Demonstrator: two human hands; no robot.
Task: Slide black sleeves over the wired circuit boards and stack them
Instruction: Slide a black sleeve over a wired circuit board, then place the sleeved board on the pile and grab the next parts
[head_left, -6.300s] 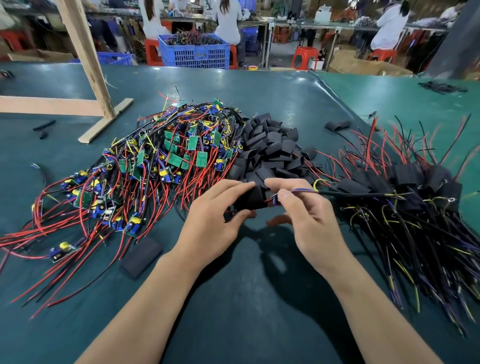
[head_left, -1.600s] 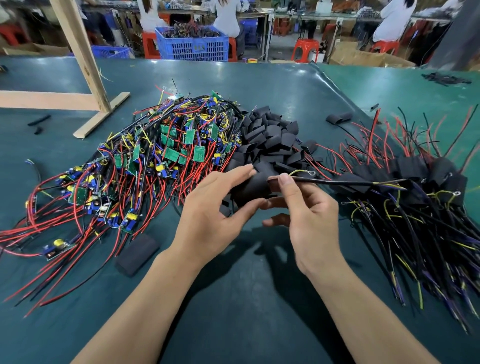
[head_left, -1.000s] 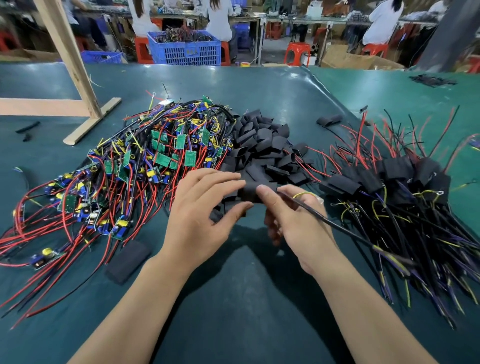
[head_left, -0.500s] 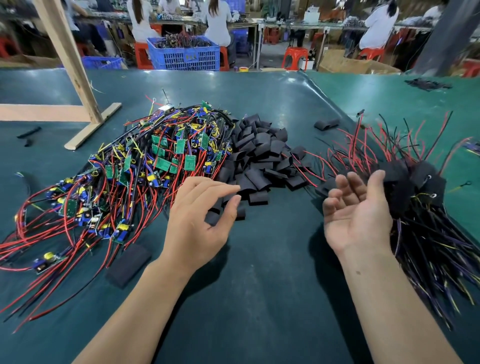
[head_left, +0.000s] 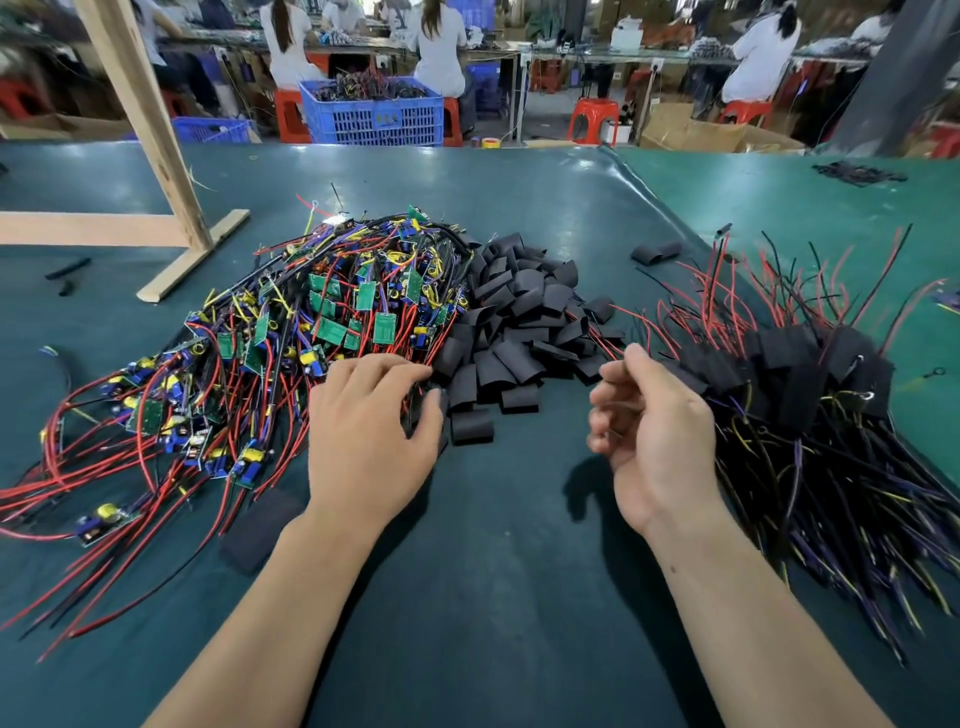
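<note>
A tangled pile of green circuit boards (head_left: 332, 332) with red, black and yellow wires lies at the left. Beside it sits a heap of flat black sleeves (head_left: 519, 322). At the right lies the stack of sleeved boards (head_left: 800, 374), wires fanning out. My left hand (head_left: 369, 431) reaches palm down to the edge of the sleeve heap, fingertips touching wires and sleeves, holding nothing I can see. My right hand (head_left: 649, 426) hovers between the sleeve heap and the sleeved stack, fingers loosely curled, holding nothing.
The work lies on a green table mat (head_left: 493, 597). A wooden frame (head_left: 156, 156) stands at the back left. One loose black sleeve (head_left: 260, 530) lies near my left forearm, another (head_left: 655, 253) farther back. A blue crate (head_left: 374, 109) and seated people are beyond the table.
My right hand put the sleeved board on the right stack, then swung back toward the middle with fingers curling. My left hand moved forward to the sleeve heap's edge.
</note>
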